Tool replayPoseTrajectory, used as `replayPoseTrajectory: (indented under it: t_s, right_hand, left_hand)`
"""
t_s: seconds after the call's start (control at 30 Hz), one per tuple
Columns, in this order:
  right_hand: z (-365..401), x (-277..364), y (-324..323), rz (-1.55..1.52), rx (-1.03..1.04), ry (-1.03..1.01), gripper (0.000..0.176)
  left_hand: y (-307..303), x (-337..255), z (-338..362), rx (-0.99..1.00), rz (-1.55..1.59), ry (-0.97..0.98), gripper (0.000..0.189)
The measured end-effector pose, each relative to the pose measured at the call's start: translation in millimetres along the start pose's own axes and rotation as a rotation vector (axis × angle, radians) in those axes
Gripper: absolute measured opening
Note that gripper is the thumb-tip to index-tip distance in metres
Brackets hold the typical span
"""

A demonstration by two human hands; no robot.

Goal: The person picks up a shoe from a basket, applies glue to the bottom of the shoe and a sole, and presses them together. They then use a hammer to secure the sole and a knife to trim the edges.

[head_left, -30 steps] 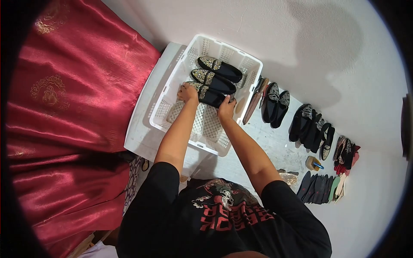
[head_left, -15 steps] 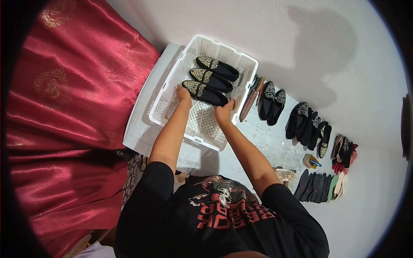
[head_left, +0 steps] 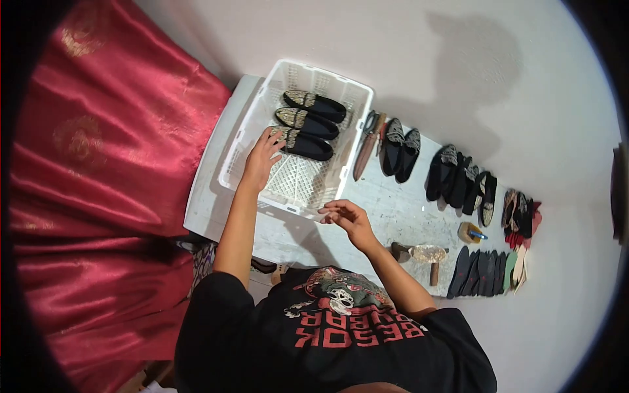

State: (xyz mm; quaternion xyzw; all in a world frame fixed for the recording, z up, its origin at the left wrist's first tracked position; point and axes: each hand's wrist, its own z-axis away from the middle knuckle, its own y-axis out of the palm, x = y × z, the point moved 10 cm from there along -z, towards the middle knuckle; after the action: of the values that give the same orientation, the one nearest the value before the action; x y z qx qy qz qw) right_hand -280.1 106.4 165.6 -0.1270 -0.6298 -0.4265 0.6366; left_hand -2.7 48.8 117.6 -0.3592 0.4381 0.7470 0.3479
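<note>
Three black loafers with gold-patterned toes lie side by side in a white plastic basket (head_left: pixel 327 78): a far one (head_left: pixel 325 107), a middle one (head_left: pixel 316 125) and a near one (head_left: pixel 311 146). My left hand (head_left: pixel 262 160) reaches over the basket's left side, its fingers apart on the patterned toe of the near loafer. My right hand (head_left: pixel 348 217) is just outside the basket's near right corner. Its fingers are bent loosely and apart, and nothing shows in them.
Right of the basket, hand tools (head_left: pixel 368 145) and a black loafer pair (head_left: pixel 392 147) lie on the white table (head_left: pixel 393 216). Farther along are more shoes (head_left: pixel 452 173), a small pot (head_left: pixel 469 232), a hammer (head_left: pixel 434 272) and several insoles (head_left: pixel 481 274). A red curtain (head_left: pixel 124 150) hangs left.
My right hand has left the near loafer's heel and come out of the basket toward me. The loafers stay in the basket; my left hand's fingers have spread over the near toe.
</note>
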Motion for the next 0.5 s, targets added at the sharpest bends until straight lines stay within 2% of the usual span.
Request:
replayPoseTrajectory:
  t_s: [0.03, 0.13, 0.2, 0.33, 0.4, 0.47, 0.5]
  right_hand:
    - [14, -4, -7, -0.004, -0.033, 0.004, 0.027]
    - [45, -17, -27, 0.001, -0.132, 0.006, 0.028]
    - [65, -19, -37, 0.012, -0.196, -0.002, 0.028]
    - [80, -2, -35, 0.006, -0.222, 0.012, 0.026]
    - [86, -5, -41, 0.087, -0.186, -0.024, 0.022]
    - [100, 0, -54, 0.123, -0.250, -0.037, 0.019]
    - [108, 4, -63, 0.094, -0.308, -0.038, 0.018]
  left_hand:
    - [24, -12, 19, 0.124, -0.020, 0.061, 0.072]
    - [81, -17, 67, 0.307, -0.017, 0.121, 0.071]
    - [121, 8, 90, 0.565, 0.073, 0.060, 0.071]
    - [207, 53, 144, 0.921, -0.162, -0.140, 0.066]
    - [227, 72, 142, 0.947, -0.226, -0.170, 0.062]
    - [243, 94, 136, 0.960, -0.288, -0.190, 0.057]
    - [249, 95, 124, 0.867, -0.233, -0.156, 0.054]
